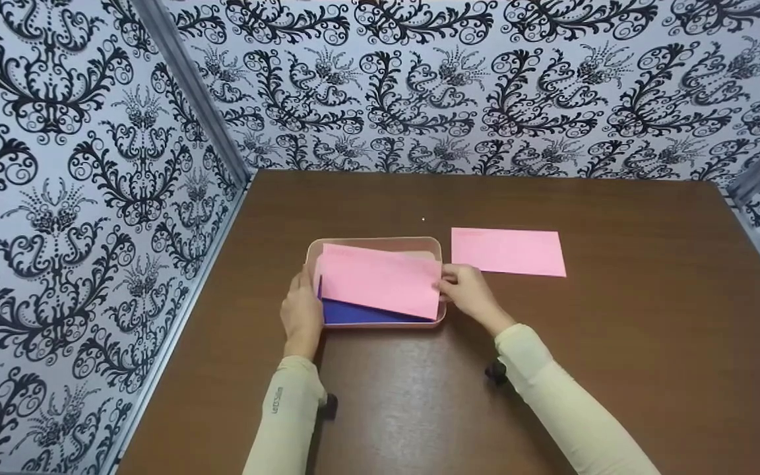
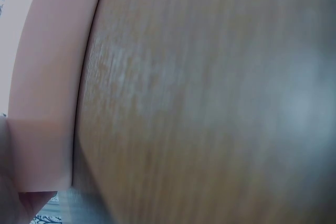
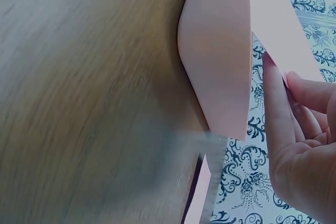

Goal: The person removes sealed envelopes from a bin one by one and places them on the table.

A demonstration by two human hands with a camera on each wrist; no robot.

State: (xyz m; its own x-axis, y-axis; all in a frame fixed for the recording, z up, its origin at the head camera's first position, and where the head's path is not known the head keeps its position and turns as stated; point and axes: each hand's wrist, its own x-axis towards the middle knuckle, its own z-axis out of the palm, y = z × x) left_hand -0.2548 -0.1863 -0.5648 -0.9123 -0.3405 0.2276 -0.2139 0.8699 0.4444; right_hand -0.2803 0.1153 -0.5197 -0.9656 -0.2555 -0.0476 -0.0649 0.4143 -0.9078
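Note:
A shallow pink tray [image 1: 380,325] sits on the brown table. My left hand [image 1: 302,310] holds its left wall, and the tray's outer side [image 2: 44,87] fills the left of the left wrist view. Over the tray lies a pink envelope-shaped paper [image 1: 380,280], slightly tilted, covering most of a blue flat piece [image 1: 360,313] inside. My right hand [image 1: 469,290] pinches the right edge of that paper between thumb and fingers. The right wrist view shows the paper [image 3: 286,30] raised above the tray rim, with the thumb [image 3: 310,90] on one face.
A second pink paper [image 1: 508,252] lies flat on the table [image 1: 617,330], just right of the tray. Black-and-white patterned walls [image 1: 419,99] stand behind and to the sides. Small black devices [image 1: 496,371] are strapped under both wrists.

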